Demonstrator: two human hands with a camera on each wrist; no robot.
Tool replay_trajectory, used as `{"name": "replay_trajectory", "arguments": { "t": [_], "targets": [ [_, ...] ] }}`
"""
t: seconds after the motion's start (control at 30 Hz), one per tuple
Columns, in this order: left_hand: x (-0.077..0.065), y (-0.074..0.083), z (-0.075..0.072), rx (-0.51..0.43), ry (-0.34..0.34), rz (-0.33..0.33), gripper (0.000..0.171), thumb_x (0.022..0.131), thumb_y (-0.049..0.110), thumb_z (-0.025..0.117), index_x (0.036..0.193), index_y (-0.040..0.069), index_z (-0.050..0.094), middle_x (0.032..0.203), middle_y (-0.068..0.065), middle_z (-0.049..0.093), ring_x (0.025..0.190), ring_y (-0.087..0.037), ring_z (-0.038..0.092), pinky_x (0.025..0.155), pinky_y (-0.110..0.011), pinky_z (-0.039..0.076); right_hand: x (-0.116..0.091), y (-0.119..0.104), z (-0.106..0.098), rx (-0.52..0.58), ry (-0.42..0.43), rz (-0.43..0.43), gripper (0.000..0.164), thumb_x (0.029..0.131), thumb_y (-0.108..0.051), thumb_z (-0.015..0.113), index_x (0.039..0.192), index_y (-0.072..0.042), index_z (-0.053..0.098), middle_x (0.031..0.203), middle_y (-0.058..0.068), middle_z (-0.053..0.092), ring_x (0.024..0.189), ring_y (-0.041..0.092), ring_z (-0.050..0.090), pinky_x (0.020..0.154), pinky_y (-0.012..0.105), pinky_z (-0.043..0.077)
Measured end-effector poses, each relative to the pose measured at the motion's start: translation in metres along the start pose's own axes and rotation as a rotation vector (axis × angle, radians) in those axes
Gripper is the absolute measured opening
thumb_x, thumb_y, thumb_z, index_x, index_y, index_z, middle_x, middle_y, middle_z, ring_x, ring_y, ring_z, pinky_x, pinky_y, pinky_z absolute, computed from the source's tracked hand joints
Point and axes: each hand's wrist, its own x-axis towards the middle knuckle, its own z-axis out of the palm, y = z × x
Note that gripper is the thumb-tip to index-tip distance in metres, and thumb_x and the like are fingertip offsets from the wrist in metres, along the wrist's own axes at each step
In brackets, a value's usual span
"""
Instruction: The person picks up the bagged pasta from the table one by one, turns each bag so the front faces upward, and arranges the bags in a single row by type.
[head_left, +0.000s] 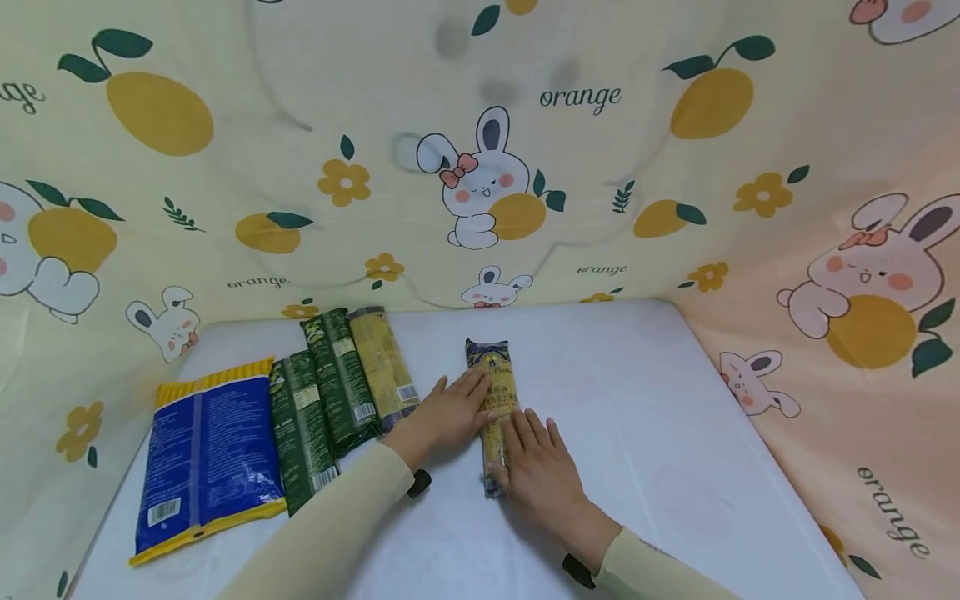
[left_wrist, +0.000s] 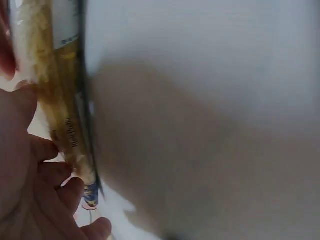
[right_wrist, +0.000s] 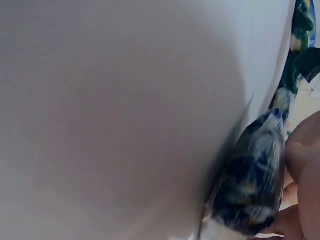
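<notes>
A slim yellow-and-dark-blue pasta packet [head_left: 501, 392] lies lengthwise on the white table, between my two hands. From its left side my left hand [head_left: 453, 412] rests on the packet, fingertips on its upper half and thumb near the middle. My right hand [head_left: 546, 467] touches the right side and lower half with extended fingers. In the left wrist view, several fingers [left_wrist: 70, 192] lie along the packet [left_wrist: 65, 105], loosely bent. The right wrist view shows the packet's dark blue end [right_wrist: 250, 175] beside part of my right hand [right_wrist: 305, 160].
On the left, a blue bag with yellow edges [head_left: 206, 458], two green packets [head_left: 303, 425] [head_left: 341, 379] and another yellow packet [head_left: 382, 362] lie side by side. A patterned cloth [head_left: 360, 108] hangs behind the white table [head_left: 652, 433] and along its sides.
</notes>
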Motion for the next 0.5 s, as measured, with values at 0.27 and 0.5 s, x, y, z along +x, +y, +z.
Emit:
{"name": "replay_trajectory", "arguments": {
  "t": [0.27,0.5],
  "targets": [
    [-0.006,-0.002,0.004,-0.030,0.005,0.003,0.062,0.116,0.040,0.033,0.169,0.008,0.022,0.176,-0.010,0.018,0.164,-0.027,0.017,0.129,-0.058,0.020,0.015,-0.015,0.006,0.022,-0.045,0.004,0.069,0.106,-0.044,0.058,0.159,-0.001,0.045,0.167,0.020,0.040,0.155,0.039,0.037,0.121,0.058,0.037],
    [-0.011,-0.014,0.002,0.059,0.057,-0.093,0.056,0.113,0.026,0.050,0.165,0.009,0.036,0.171,-0.009,0.035,0.161,-0.029,0.028,0.128,-0.060,0.023,0.017,-0.015,0.008,0.024,-0.033,0.027,0.066,0.105,-0.037,0.057,0.158,0.001,0.045,0.166,0.021,0.041,0.154,0.041,0.038,0.119,0.060,0.039]
  ]
}}
